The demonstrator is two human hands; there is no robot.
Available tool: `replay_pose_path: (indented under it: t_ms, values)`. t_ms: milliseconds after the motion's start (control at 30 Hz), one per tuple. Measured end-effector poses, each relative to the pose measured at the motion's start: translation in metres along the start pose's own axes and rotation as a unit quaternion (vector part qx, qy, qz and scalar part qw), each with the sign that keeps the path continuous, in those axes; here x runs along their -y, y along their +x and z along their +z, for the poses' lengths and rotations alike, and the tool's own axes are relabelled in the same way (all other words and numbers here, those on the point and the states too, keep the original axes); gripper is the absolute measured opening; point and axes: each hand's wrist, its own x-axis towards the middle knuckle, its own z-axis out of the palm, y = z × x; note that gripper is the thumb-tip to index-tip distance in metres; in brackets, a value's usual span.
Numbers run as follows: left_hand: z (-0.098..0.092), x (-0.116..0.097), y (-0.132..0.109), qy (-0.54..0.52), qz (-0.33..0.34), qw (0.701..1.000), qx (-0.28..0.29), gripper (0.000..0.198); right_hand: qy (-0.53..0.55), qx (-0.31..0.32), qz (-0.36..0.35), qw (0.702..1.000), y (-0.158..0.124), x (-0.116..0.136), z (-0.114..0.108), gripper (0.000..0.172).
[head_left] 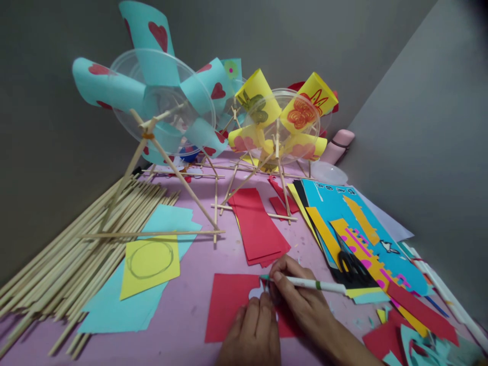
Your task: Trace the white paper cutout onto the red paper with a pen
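Observation:
A red paper sheet [225,300] lies on the pink tabletop in front of me. On it rests a small white paper cutout [255,292] with a curved edge, partly covered by my fingers. My left hand [253,330] presses the cutout down, its fingers bent and close together. Pinched in my right hand [295,290] is a white marker [318,284] with a green tip, which is at the upper edge of the cutout. Any drawn line there is too small to make out. Just beyond my hands is a stack of red paper strips [259,229].
Bamboo sticks [114,223] are piled at left beside blue paper [125,305] and a yellow piece [152,264]. Pinwheel-like models with blue blades [158,40] and yellow blades [305,109] stand behind. Scissors [354,267] lie on coloured sheets at right, near paper scraps [423,345].

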Motion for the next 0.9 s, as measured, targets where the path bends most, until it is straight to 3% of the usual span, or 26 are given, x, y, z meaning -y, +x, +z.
replay_pose_path:
  t_ms: [200,433,900]
  values:
    - [0.0096,-0.0027,-0.0059,0.010,-0.002,1.000,0.011,0.032,-0.032,0.035,-0.042,0.998,-0.0010,0.0028,-0.0011,0.023]
    - [0.0056,-0.0035,-0.0012,0.014,-0.012,1.000,-0.019,0.030,-0.037,0.046,-0.055,0.997,0.0015,0.0055,-0.0004,0.021]
    - [0.0058,-0.0028,-0.0014,0.014,-0.014,1.000,-0.024,0.029,-0.039,0.051,-0.048,0.997,0.0006,0.0074,-0.0007,0.022]
